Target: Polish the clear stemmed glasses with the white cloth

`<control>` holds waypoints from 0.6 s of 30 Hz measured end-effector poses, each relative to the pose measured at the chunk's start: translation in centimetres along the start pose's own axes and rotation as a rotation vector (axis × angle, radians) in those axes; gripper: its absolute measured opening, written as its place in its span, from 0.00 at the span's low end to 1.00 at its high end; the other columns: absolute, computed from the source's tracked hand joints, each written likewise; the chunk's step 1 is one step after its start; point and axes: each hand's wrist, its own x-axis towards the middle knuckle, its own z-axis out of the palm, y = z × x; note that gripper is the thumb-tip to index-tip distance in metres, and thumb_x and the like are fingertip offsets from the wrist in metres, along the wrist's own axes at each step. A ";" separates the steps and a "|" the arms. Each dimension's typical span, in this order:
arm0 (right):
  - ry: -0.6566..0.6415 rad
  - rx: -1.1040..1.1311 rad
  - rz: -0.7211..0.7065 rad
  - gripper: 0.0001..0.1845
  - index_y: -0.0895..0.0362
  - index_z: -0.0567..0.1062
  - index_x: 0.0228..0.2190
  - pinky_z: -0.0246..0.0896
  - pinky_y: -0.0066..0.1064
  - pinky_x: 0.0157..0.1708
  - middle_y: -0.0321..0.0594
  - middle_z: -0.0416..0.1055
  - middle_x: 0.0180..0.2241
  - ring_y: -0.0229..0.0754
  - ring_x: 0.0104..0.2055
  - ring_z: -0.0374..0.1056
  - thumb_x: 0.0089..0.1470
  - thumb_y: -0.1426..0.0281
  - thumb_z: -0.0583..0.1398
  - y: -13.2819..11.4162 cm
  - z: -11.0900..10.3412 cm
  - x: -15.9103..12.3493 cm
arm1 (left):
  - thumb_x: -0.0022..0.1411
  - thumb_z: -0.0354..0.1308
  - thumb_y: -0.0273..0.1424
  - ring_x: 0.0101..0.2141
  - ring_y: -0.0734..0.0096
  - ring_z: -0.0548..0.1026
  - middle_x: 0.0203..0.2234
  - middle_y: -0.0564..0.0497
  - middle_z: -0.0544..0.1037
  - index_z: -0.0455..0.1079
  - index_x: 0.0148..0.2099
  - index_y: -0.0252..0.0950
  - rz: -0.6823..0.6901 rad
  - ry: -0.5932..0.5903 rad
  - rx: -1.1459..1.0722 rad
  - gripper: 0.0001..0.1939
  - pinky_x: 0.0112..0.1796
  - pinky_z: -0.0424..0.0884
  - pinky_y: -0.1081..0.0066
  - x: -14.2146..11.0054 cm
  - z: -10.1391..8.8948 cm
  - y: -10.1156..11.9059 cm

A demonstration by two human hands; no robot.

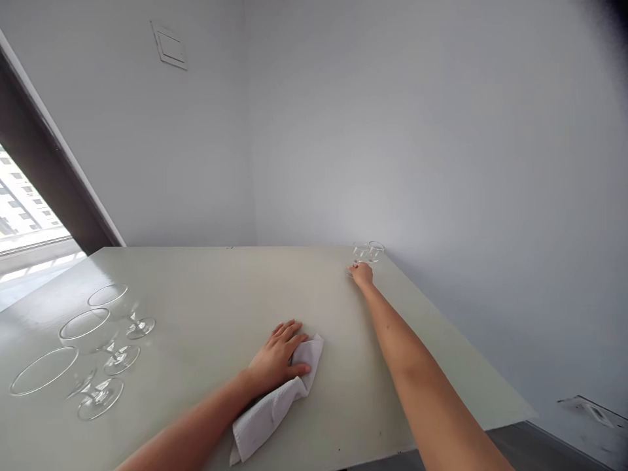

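My left hand (275, 356) lies flat, fingers stretched out, on a white cloth (275, 405) spread on the pale table (220, 288). My right arm reaches far across to the back right corner, where my right hand (362, 272) closes round the stem of a clear stemmed glass (360, 252). A second small glass (376, 250) stands right beside it, close to the wall.
Three wide clear stemmed glasses (93, 340) stand in a row at the table's left side. A window (24, 216) with a dark frame is at the far left. Grey walls meet in a corner behind the table. The table's right edge drops to the floor.
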 end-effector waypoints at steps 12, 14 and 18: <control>-0.327 0.135 -0.353 0.18 0.56 0.72 0.27 0.54 0.25 0.26 0.34 0.68 0.23 0.37 0.26 0.63 0.49 0.56 0.53 -2.7 -3.6 -14.9 | 0.56 0.51 0.36 0.49 0.66 0.64 0.48 0.50 0.67 0.59 0.52 0.41 -0.247 0.264 -0.304 0.21 0.50 0.60 0.62 0.3 -0.2 0.2; -0.706 0.249 -0.592 0.19 0.54 0.73 0.36 0.55 0.25 0.26 0.32 0.67 0.22 0.36 0.25 0.64 0.50 0.55 0.52 -4.0 -4.2 -18.8 | 0.56 0.50 0.33 0.47 0.69 0.66 0.45 0.50 0.70 0.61 0.48 0.40 -0.325 0.412 -0.440 0.17 0.48 0.62 0.65 0.7 -0.2 -0.1; -1.073 0.122 -0.812 0.19 0.52 0.72 0.39 0.52 0.26 0.24 0.31 0.67 0.20 0.35 0.21 0.62 0.50 0.55 0.54 -5.6 -4.2 -23.9 | 0.54 0.51 0.30 0.42 0.71 0.69 0.40 0.49 0.72 0.63 0.43 0.37 -0.516 0.846 -0.656 0.12 0.42 0.67 0.70 1.0 -1.7 -1.5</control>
